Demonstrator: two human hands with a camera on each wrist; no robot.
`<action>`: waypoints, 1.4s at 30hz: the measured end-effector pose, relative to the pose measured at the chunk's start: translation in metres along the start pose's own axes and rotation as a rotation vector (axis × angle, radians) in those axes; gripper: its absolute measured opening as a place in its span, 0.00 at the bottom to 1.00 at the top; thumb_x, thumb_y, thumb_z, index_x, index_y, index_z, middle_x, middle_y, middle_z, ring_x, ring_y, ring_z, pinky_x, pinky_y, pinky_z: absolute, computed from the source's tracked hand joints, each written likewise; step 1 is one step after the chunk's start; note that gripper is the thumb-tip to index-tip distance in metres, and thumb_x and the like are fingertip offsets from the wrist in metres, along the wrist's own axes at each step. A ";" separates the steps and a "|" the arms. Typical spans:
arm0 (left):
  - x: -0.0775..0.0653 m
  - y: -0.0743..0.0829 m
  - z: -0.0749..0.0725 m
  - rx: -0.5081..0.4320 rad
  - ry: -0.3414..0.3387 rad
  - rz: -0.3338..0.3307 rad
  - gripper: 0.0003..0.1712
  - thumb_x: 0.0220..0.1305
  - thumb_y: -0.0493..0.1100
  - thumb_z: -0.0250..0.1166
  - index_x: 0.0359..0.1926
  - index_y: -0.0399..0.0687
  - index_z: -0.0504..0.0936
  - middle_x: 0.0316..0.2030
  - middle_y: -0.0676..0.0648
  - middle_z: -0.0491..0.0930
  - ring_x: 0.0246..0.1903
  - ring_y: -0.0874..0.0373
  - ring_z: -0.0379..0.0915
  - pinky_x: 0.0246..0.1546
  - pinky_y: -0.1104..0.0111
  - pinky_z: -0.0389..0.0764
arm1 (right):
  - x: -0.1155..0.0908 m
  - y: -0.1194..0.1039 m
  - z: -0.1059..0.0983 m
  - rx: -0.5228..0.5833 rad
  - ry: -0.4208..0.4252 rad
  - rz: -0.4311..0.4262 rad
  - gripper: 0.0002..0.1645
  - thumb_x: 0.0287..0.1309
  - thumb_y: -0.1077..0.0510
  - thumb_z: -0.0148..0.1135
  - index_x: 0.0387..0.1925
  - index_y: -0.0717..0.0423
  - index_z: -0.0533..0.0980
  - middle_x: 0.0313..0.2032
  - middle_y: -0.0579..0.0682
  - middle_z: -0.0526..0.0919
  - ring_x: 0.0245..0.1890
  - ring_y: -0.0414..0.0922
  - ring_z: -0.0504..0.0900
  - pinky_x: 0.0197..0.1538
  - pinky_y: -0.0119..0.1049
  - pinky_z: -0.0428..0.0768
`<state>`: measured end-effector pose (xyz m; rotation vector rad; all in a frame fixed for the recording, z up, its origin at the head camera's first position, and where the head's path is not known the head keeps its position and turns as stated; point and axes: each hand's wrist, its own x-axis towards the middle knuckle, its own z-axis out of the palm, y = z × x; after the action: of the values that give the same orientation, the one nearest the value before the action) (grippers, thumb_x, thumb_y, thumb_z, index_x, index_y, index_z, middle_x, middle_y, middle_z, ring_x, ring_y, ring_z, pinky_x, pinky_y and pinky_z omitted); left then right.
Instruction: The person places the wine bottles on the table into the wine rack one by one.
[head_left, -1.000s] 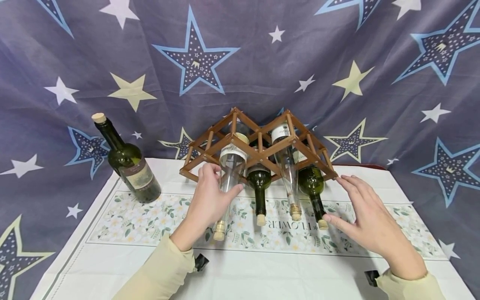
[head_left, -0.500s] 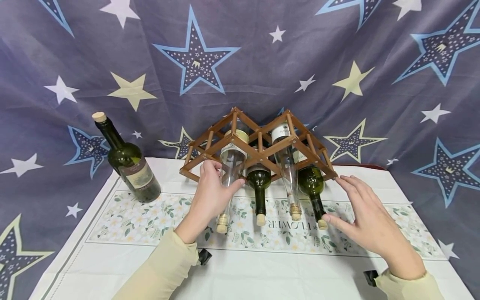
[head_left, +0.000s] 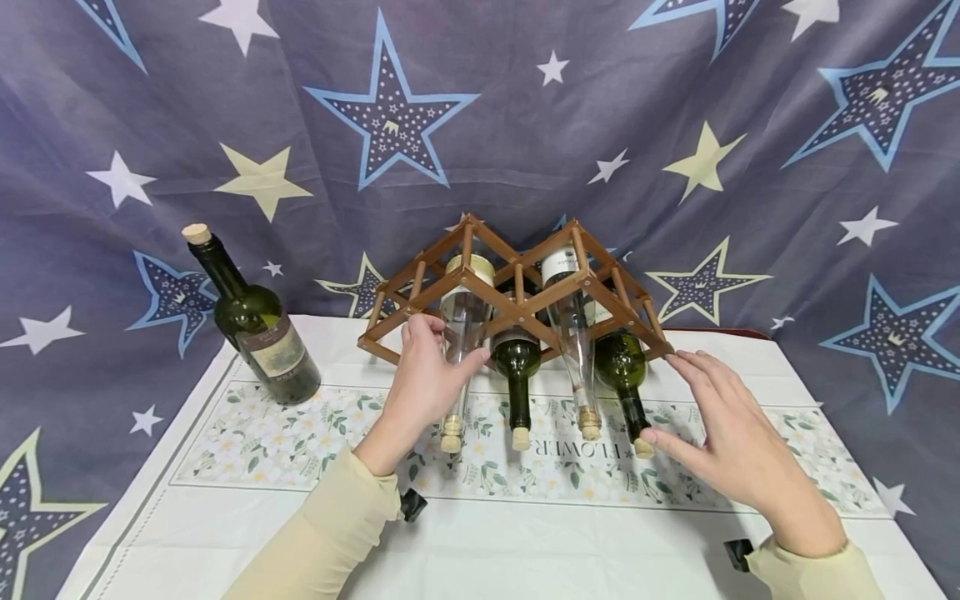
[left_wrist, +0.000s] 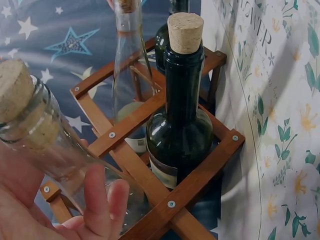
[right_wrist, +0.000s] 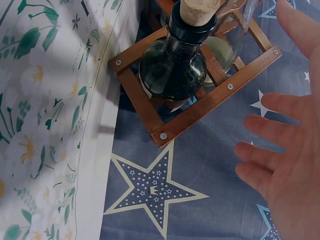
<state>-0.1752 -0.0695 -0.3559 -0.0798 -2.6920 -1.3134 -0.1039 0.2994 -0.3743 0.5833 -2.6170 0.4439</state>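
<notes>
My left hand [head_left: 423,379] holds a clear glass wine bottle [head_left: 467,321] between thumb and fingers. The bottle lies in the left upper slot of a wooden folding wine rack [head_left: 551,297], its corked neck toward me. In the left wrist view the bottle's cork [left_wrist: 14,90] is close to the camera and the fingers bend beside the glass. My right hand [head_left: 738,446] is spread with straight fingers, fingertips at the rack's right corner and thumb by the cork of a green bottle [head_left: 621,360]. In the right wrist view its palm [right_wrist: 295,175] holds nothing.
Another green bottle [head_left: 519,358] and a second clear bottle [head_left: 576,350] also lie in the rack, necks forward. A corked green wine bottle [head_left: 281,354] stands upright at left on the white tablecloth [head_left: 555,550]. A starry curtain [head_left: 480,133] hangs behind.
The clear bottle in my left hand has slid farther back into the rack, its cork drawing away from me. My left hand shifted slightly forward; my right hand stays nearly still.
</notes>
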 end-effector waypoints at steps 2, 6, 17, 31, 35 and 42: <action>0.001 0.000 0.000 -0.004 -0.001 0.002 0.41 0.59 0.63 0.68 0.59 0.43 0.61 0.51 0.44 0.63 0.48 0.50 0.66 0.43 0.60 0.74 | 0.000 0.000 0.000 -0.002 -0.001 0.001 0.60 0.48 0.34 0.73 0.77 0.49 0.58 0.71 0.59 0.61 0.70 0.59 0.59 0.71 0.55 0.56; 0.002 -0.001 0.001 -0.011 -0.001 0.000 0.41 0.60 0.62 0.68 0.60 0.42 0.62 0.51 0.42 0.63 0.49 0.50 0.66 0.43 0.60 0.73 | 0.001 -0.001 0.000 -0.006 -0.004 0.002 0.60 0.48 0.34 0.72 0.77 0.49 0.58 0.71 0.59 0.61 0.70 0.59 0.59 0.70 0.56 0.56; 0.003 -0.001 0.001 -0.012 -0.011 0.007 0.41 0.62 0.60 0.67 0.64 0.41 0.62 0.54 0.43 0.62 0.49 0.52 0.67 0.41 0.62 0.75 | 0.000 -0.002 -0.001 -0.002 -0.008 0.006 0.59 0.49 0.34 0.72 0.77 0.49 0.57 0.71 0.59 0.61 0.71 0.59 0.58 0.71 0.56 0.56; 0.007 -0.003 0.004 -0.047 -0.024 -0.034 0.39 0.63 0.57 0.68 0.65 0.44 0.62 0.54 0.42 0.64 0.39 0.52 0.70 0.39 0.62 0.76 | 0.000 -0.002 0.001 -0.010 0.002 -0.006 0.60 0.47 0.34 0.73 0.77 0.50 0.58 0.71 0.58 0.62 0.71 0.58 0.59 0.71 0.54 0.55; 0.008 -0.004 0.004 -0.055 -0.023 -0.024 0.40 0.63 0.57 0.68 0.66 0.43 0.62 0.54 0.42 0.64 0.39 0.52 0.70 0.39 0.63 0.76 | 0.000 -0.001 0.001 -0.011 0.002 -0.007 0.60 0.47 0.34 0.73 0.77 0.50 0.58 0.71 0.58 0.61 0.70 0.58 0.59 0.71 0.53 0.55; 0.010 -0.006 0.005 -0.053 -0.014 -0.004 0.40 0.63 0.57 0.68 0.66 0.43 0.61 0.53 0.42 0.64 0.39 0.52 0.70 0.38 0.64 0.77 | 0.000 -0.003 0.001 -0.006 0.005 -0.007 0.60 0.47 0.34 0.73 0.76 0.50 0.59 0.71 0.59 0.62 0.70 0.59 0.59 0.71 0.54 0.56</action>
<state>-0.1861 -0.0695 -0.3626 -0.0901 -2.6710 -1.3902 -0.1028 0.2963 -0.3740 0.5881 -2.6101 0.4343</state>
